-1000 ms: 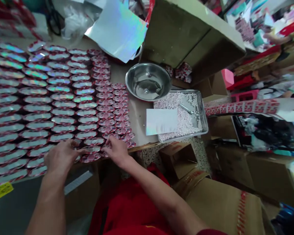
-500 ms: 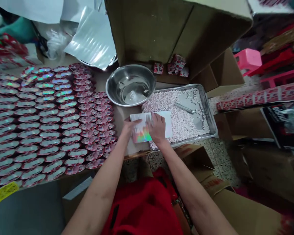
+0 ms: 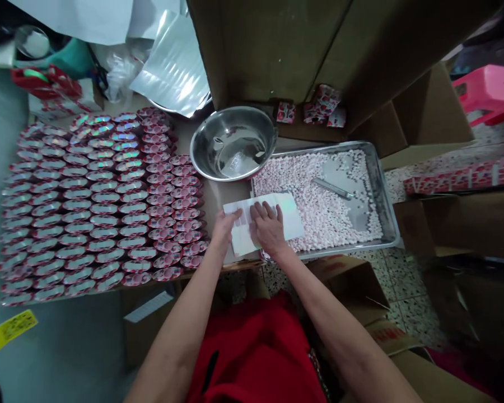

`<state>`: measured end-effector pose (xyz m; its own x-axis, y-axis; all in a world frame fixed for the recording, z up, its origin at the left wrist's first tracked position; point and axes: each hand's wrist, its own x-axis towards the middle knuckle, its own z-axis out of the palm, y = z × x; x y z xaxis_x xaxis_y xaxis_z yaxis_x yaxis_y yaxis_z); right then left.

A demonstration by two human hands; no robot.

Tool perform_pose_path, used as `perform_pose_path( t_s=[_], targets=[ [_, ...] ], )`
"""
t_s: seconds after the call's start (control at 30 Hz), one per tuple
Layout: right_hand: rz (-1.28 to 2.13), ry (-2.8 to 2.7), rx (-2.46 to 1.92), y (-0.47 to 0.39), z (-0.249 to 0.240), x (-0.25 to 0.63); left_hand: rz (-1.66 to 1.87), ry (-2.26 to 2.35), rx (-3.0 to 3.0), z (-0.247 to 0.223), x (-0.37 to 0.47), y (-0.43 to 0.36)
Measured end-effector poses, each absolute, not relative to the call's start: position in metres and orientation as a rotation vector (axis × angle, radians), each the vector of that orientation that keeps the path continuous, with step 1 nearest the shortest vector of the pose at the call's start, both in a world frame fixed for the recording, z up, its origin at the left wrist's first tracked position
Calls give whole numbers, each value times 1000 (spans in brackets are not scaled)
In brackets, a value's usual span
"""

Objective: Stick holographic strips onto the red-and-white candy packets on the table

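A shiny pale sheet (image 3: pixel 292 215) with a faint holographic sheen spans the gap between the table and a metal tray (image 3: pixel 388 212). Its left edge is pinched by my left hand (image 3: pixel 223 228), thumb on top. On the middle of the sheet rests my right hand (image 3: pixel 269 226), fingers apart and fingertips touching the surface. Small whitish pellets (image 3: pixel 315 207) fill much of the tray, and a slim metal tool (image 3: pixel 332 188) lies on them. Just beyond the sheet stands a round steel bowl (image 3: pixel 235 143) with a few bits inside.
Rows of small red-and-white packs (image 3: pixel 96 210) cover the table at left. Behind the bowl, a large cardboard box (image 3: pixel 273 50) holds several small red packs (image 3: pixel 323 103). More silvery sheets (image 3: pixel 176 61) lie at the back left. A pink stool (image 3: pixel 489 89) is at right.
The view has shifted, so the table items appear further right. The rainbow glare on the sheet has faded, and the sheet is tilted slightly differently. Both hands remain on it.
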<state>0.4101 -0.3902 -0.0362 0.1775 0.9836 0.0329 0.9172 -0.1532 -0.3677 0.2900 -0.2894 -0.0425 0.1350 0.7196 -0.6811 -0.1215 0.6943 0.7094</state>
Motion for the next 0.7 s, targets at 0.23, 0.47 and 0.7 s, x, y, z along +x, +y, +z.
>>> perform_pose_path(
  t_s=[0.23, 0.47, 0.7],
  targets=[
    [247, -1558, -2269, -390, -10, 408, 708, 1316, 747, -36, 281, -295],
    [187, -1864, -2244, -370, -2, 415, 751, 1295, 730, -27, 276, -304],
    [211, -1853, -2259, -391, 3, 404, 713, 1327, 678, -20, 280, -309]
  ],
)
